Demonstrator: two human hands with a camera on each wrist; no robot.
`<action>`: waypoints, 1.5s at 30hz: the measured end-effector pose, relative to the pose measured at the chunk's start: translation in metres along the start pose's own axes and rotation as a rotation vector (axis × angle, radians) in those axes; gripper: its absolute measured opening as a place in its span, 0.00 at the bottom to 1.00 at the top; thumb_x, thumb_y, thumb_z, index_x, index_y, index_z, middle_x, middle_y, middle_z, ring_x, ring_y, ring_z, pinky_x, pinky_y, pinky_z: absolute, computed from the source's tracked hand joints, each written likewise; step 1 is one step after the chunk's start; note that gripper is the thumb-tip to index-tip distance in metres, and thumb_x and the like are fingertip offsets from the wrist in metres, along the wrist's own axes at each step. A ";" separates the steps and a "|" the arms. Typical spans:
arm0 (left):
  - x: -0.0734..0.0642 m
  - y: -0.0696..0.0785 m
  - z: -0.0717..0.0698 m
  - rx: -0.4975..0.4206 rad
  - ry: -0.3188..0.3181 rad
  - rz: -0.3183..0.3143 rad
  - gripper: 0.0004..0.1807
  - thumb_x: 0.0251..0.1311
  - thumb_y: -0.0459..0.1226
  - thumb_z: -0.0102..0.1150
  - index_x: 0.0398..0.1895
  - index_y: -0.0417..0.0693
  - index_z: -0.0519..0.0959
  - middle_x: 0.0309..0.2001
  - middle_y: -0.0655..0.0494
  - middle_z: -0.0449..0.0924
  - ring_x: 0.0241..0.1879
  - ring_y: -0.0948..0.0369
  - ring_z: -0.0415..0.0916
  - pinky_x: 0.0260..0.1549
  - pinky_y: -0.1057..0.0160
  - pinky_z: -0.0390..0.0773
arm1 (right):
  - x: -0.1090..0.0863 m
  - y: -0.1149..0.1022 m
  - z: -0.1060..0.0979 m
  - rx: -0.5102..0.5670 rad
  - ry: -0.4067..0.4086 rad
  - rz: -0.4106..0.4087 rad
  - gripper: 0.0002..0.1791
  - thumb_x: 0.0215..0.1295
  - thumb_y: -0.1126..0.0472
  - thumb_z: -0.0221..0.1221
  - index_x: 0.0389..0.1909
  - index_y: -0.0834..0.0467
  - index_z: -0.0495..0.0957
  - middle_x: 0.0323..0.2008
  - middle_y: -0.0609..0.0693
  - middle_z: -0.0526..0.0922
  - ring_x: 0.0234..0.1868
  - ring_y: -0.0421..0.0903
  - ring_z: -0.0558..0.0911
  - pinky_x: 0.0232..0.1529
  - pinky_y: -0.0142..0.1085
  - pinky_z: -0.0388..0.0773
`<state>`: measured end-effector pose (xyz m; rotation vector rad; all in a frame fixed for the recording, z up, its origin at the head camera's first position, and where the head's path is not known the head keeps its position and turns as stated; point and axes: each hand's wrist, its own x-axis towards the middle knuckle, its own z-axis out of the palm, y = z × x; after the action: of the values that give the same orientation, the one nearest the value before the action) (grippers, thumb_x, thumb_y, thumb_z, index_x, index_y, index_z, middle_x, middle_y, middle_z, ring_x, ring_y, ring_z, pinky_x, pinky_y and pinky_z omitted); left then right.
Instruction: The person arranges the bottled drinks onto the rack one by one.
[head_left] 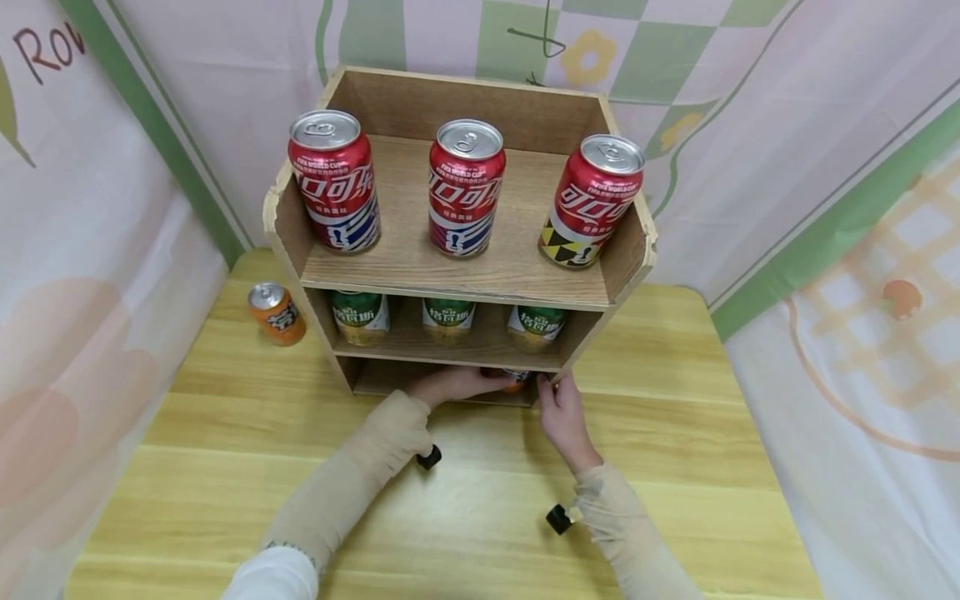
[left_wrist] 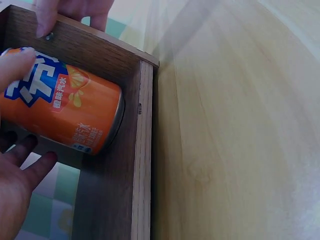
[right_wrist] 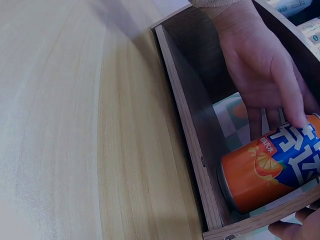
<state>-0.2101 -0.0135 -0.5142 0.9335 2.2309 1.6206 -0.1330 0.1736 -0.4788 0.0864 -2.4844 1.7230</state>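
Note:
My left hand [head_left: 465, 382] reaches into the bottom level of a wooden shelf [head_left: 450, 279]. Its thumb lies on an orange soda can [left_wrist: 65, 100], and the fingers are around the can's other side. The can stands near the right side panel [right_wrist: 280, 212], mostly hidden in the head view but plain in both wrist views. My right hand [head_left: 564, 417] grips that panel by its front edge. In the left wrist view one digit of the right hand [left_wrist: 75, 10] bends over the inner face near a small screw, with other fingers outside.
Red cola cans [head_left: 467, 187] stand spaced out on the top level. Green-and-gold cans [head_left: 447, 319] fill the middle level. Another orange can [head_left: 277, 314] stands on the wooden table [head_left: 225, 433] left of the shelf. Printed curtains [head_left: 112, 250] surround the table.

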 end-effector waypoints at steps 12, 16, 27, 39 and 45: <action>-0.023 -0.001 -0.005 0.064 0.091 -0.155 0.51 0.68 0.48 0.64 0.82 0.45 0.43 0.81 0.45 0.48 0.78 0.51 0.49 0.75 0.52 0.60 | 0.001 0.002 -0.001 0.009 0.002 -0.019 0.21 0.76 0.75 0.44 0.66 0.79 0.60 0.67 0.78 0.65 0.70 0.71 0.65 0.69 0.62 0.67; -0.031 0.000 -0.006 0.052 0.093 -0.223 0.50 0.69 0.53 0.61 0.83 0.47 0.43 0.81 0.46 0.48 0.78 0.49 0.49 0.75 0.50 0.59 | 0.001 -0.001 -0.002 0.005 0.005 -0.014 0.21 0.76 0.75 0.44 0.66 0.79 0.60 0.67 0.78 0.65 0.70 0.71 0.66 0.69 0.61 0.67; -0.061 0.007 -0.015 0.161 0.115 -0.285 0.45 0.71 0.51 0.59 0.81 0.42 0.50 0.79 0.40 0.53 0.72 0.41 0.63 0.72 0.42 0.63 | 0.006 0.024 0.000 0.014 0.014 -0.003 0.23 0.77 0.74 0.43 0.69 0.77 0.58 0.69 0.76 0.64 0.72 0.69 0.63 0.71 0.61 0.65; -0.108 0.009 -0.025 0.390 0.205 -0.043 0.26 0.65 0.41 0.67 0.66 0.48 0.77 0.68 0.42 0.73 0.66 0.41 0.70 0.65 0.40 0.73 | 0.009 0.046 0.001 0.013 0.009 -0.041 0.25 0.78 0.70 0.45 0.72 0.72 0.58 0.70 0.72 0.65 0.72 0.66 0.65 0.70 0.61 0.66; -0.136 0.008 -0.036 0.367 0.273 0.078 0.22 0.61 0.34 0.69 0.59 0.43 0.81 0.65 0.45 0.76 0.64 0.46 0.73 0.65 0.44 0.74 | 0.008 0.046 0.002 0.007 0.005 -0.041 0.24 0.78 0.71 0.45 0.71 0.72 0.59 0.69 0.72 0.66 0.72 0.66 0.65 0.70 0.60 0.67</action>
<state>-0.1212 -0.1232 -0.5181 0.9397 2.7790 1.4716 -0.1467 0.1884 -0.5211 0.1327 -2.4557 1.7136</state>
